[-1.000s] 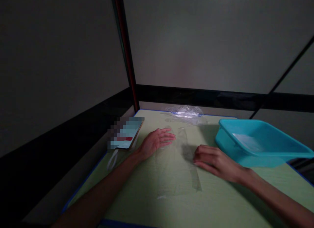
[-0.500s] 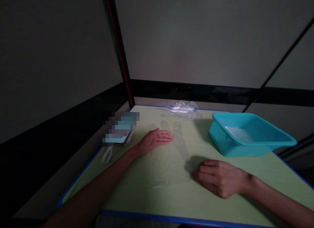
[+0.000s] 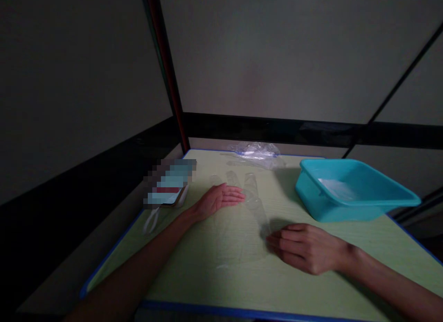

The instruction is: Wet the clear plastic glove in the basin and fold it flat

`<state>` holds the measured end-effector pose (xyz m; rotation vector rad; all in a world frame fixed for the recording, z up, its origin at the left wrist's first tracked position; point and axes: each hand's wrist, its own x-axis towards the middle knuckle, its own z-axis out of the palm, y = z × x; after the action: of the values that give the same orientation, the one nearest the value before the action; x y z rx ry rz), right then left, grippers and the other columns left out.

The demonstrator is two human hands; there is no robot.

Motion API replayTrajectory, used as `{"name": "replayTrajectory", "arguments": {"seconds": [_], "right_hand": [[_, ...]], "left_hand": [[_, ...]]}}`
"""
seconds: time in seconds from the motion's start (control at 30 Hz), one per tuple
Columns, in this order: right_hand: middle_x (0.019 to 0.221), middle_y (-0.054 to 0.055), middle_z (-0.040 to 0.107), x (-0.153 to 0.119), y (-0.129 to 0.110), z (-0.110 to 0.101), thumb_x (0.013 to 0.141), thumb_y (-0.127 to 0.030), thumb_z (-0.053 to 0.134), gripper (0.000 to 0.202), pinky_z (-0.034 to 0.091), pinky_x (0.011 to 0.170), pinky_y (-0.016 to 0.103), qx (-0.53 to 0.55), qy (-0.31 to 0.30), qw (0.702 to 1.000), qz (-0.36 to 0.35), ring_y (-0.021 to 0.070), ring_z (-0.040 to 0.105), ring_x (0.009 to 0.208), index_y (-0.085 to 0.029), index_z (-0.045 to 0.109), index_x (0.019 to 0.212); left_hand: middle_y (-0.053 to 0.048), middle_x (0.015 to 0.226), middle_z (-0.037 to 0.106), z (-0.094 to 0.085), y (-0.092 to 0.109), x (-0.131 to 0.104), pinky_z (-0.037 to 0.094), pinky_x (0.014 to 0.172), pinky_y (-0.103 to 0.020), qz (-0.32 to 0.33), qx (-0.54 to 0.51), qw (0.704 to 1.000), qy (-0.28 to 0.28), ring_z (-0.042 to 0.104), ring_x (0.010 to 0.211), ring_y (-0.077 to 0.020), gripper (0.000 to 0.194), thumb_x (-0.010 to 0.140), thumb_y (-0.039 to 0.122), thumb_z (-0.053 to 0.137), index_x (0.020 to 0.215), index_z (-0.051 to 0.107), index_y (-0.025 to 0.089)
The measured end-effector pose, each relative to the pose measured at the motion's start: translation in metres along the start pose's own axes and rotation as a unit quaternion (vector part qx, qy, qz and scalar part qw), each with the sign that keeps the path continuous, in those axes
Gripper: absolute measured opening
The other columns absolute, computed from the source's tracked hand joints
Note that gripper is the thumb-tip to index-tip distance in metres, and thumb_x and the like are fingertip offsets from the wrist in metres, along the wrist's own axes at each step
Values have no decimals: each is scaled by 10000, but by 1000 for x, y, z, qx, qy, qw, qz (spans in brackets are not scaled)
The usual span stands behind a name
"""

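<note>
A clear disposable plastic glove (image 3: 238, 239) lies spread flat on the table, its fingers pointing to the far side. My left hand (image 3: 221, 199) rests across the glove's upper part, fingers stretched out and held side by side. At the glove's right edge is my right hand (image 3: 304, 248), palm down. Its fingers are bent and drawn together, with the tips at the film; the thumb is mostly hidden beneath them.
A turquoise plastic basin (image 3: 356, 204) with a pale sheet inside stands at right. Crumpled clear plastic (image 3: 258, 155) lies at the far edge. A phone-like item (image 3: 173, 197), partly blurred out, with a white strap is at left. The table (image 3: 194, 285) has a blue rim.
My right hand has shifted slightly left and away from me along the glove's edge, its fingers a little straighter. The left hand remains nearly in place on the glove.
</note>
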<state>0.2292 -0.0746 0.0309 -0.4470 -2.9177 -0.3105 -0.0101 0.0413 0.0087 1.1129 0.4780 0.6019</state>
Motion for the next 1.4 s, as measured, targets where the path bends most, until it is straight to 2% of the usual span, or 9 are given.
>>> {"name": "replayTrajectory", "arguments": {"seconds": [0.13,0.3,0.5,0.67,0.77,0.87,1.03,1.2,1.4], "right_hand": [[1078,100,558,6,6,-3,839,-135,342,225,444,757,329,105,33,990,90,175,497,987,-165,538,945],[889,71,598,17,19,-7,835,-180,354,216,429,701,307,248,63,942,215,161,549,798,-188,502,992],[690,8,518,31,41,-2,848,-255,342,133,361,521,242,320,135,884,313,121,470,591,-196,457,814],[671,-5,521,51,64,5,832,-327,364,142,386,571,258,486,228,773,338,131,505,628,-206,402,768],[633,-35,507,61,79,13,797,-337,403,129,413,546,254,571,242,686,381,112,513,561,-213,389,763],[578,-69,438,66,94,26,738,-307,463,112,391,461,194,577,272,637,432,78,464,488,-209,413,724],[543,-80,467,70,108,45,725,-278,430,73,395,436,181,583,273,611,461,83,497,479,-223,382,727],[611,-40,571,75,109,46,753,-289,385,78,470,520,275,597,246,595,478,134,586,572,-234,331,751],[851,37,583,64,108,46,712,-276,466,155,492,579,308,539,268,619,505,169,591,740,-223,367,819]], "left_hand": [[-152,1026,587,-2,-2,1,271,909,-391,-1,15,1000,-2,503,1002,-239,404,825,373,331,967,572,81],[-150,1060,571,-3,-4,1,267,912,-384,-3,19,1000,-12,497,1012,-236,415,828,385,329,973,579,88],[-135,1052,579,-5,-2,2,260,919,-341,-30,-11,999,-21,500,1013,-222,437,833,398,317,967,586,81],[-127,1006,601,-8,5,3,237,936,-332,-77,-119,989,-51,503,1015,-211,565,847,458,191,968,571,58],[-163,986,601,-8,11,2,229,942,-356,-82,-162,983,-24,496,1020,-242,716,804,572,129,971,557,24],[-176,991,594,-7,17,1,233,936,-396,-61,-190,980,5,483,1026,-273,746,780,611,145,1007,528,13],[-201,1041,561,-9,20,1,225,943,-403,-74,-195,978,-2,479,1036,-269,542,822,425,283,1085,449,-19],[-181,1060,555,-10,16,3,250,947,-371,-65,-163,981,79,501,1027,-221,381,808,155,346,1165,354,23],[-197,1133,497,-6,15,3,291,933,-369,-54,-142,980,131,488,1044,-225,390,802,139,393,1177,332,50]]}}
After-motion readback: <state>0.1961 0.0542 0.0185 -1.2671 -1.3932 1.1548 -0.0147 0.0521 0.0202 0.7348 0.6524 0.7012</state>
